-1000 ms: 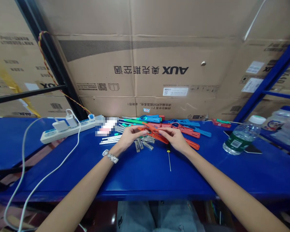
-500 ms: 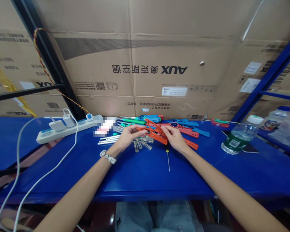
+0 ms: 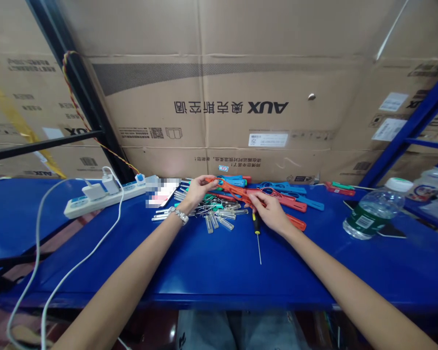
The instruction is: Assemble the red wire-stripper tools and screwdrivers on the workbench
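Observation:
A large orange plastic clip [image 3: 233, 188] is held above the table between both hands. My left hand [image 3: 197, 190] pinches its left end with thumb and fingers. Closed on the clip's right end is my right hand [image 3: 272, 211]. Just below the right hand, a black and yellow screwdriver [image 3: 256, 224] lies with its thin shaft toward me. Several small clear-handled tools [image 3: 219, 221] with thin metal shafts are heaped below the clip. Red clips [image 3: 294, 205] and blue clips [image 3: 308, 201] lie behind and to the right of the right hand.
A white power strip [image 3: 105, 197] with plugs and cables lies at the left. On the right stand a water bottle [image 3: 372, 214] and, under it, a dark flat object [image 3: 392, 231]. A cardboard box [image 3: 222, 73] walls off the back of the blue table [image 3: 211, 272].
My left hand has risen with its end of the orange clip, which now looks narrower and flatter. My right hand stays at its other end. The view has shifted slightly.

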Demonstrator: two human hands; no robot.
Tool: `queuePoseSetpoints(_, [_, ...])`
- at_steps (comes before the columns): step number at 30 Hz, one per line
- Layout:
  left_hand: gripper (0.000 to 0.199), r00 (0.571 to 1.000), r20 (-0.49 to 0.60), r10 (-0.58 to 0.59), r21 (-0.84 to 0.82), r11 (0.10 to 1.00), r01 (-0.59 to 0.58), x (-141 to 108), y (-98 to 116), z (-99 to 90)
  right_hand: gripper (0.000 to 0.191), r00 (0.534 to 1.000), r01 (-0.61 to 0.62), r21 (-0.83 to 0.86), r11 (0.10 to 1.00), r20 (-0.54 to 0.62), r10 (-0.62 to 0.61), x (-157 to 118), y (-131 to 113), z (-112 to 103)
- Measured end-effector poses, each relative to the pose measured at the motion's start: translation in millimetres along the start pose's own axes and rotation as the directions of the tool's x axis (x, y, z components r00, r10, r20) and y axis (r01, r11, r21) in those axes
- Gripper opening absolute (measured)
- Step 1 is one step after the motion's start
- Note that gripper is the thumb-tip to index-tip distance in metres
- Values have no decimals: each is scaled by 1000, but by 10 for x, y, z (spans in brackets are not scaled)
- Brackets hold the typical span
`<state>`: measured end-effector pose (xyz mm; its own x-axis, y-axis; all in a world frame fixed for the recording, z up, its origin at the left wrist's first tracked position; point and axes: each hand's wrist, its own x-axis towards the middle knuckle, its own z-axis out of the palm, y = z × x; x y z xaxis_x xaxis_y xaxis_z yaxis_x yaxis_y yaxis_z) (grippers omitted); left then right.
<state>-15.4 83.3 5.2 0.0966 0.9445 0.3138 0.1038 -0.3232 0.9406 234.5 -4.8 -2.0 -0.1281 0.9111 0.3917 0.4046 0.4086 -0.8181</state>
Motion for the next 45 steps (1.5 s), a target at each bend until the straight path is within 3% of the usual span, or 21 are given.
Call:
queuePoseSetpoints(3, [32,999,-23,32,136,990,-29,42,-72,43,41,997,0,-92,996,73,7,-28,-24,57])
queuePoseSetpoints(8, [20,993,-11,118,333,937,-108,26,-68,40,42,995,25,-193,981,99,-6,-12,-35,65])
queuePoseSetpoints(14, [20,980,37,196,454,870,-191,24,-49,39,35,992,114,-276,954,-25,-126,126,-26,1])
queuePoseSetpoints(17, [20,973,62,224,492,841,-225,16,-58,37,27,982,176,-331,927,-2,-188,248,-13,-15])
queuePoseSetpoints(21, [21,959,75,275,529,804,-272,-25,-43,-23,24,959,274,-514,813,87,-269,447,8,22])
queuePoseSetpoints(26, [17,951,73,301,586,759,-285,-144,11,-249,24,932,354,-666,656,190,-310,669,22,138])
queuePoseSetpoints(29, [11,948,126,293,610,731,-307,-224,52,-372,22,925,369,-704,607,214,-314,721,23,206])
queuePoseSetpoints(33, [10,939,209,274,620,705,-344,-287,98,-402,25,914,374,-693,617,163,-371,662,-17,254])
queuePoseSetpoints(38, [15,923,291,252,672,633,-385,-301,114,-342,15,870,485,-661,572,297,-394,544,-53,274])
queuePoseSetpoints(41, [15,923,290,253,681,622,-385,-299,101,-332,12,879,472,-685,555,314,-360,542,-27,293])
queuePoseSetpoints(45, [15,920,284,270,678,622,-392,-294,82,-345,17,902,420,-694,585,249,-352,581,-7,314])
